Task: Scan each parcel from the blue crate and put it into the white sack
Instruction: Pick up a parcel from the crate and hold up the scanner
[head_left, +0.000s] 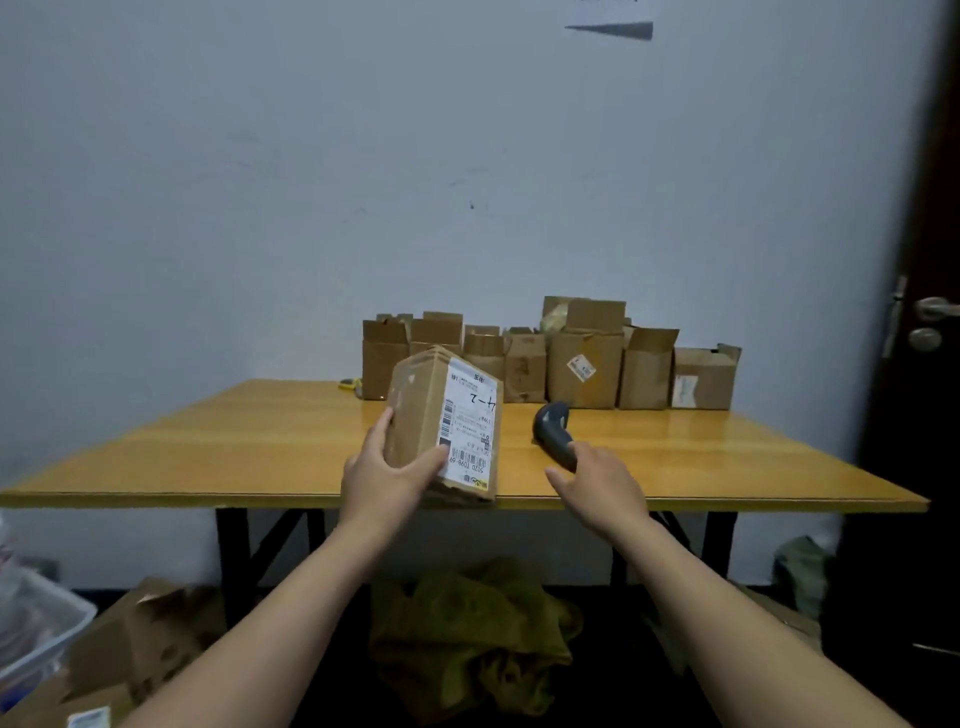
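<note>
forearms bare and stretched out from the near side over the yellow table (260, 441). the left hand (387, 467) holds a cardboard parcel (418, 413) stood on end at the table's near edge, about six o'clock on the top. i cannot tell whether its bottom touches the wood. the fingers lie up the parcel's plain side and the thumb bends across the lower corner of the white label (467, 415), a firm grasp. the label faces the person with its print turned sideways and a barcode near the bottom.

the right hand (602, 486) is at three o'clock from the parcel, palm down, with the thumb stuck out straight toward nine o'clock. it covers the handle end of a grey scanner (553, 423), which lies on the table with its head toward the far wall. from here i cannot tell whether the fingers have curled round the handle or only rest on it.

at twelve o'clock, along the far edge against the wall, stands a row of opened boxes (587, 369). under the table lies a heap of green cloth (467, 634). at seven o'clock on the floor is a plastic bin (36, 623) beside loose cardboard (140, 644).
</note>
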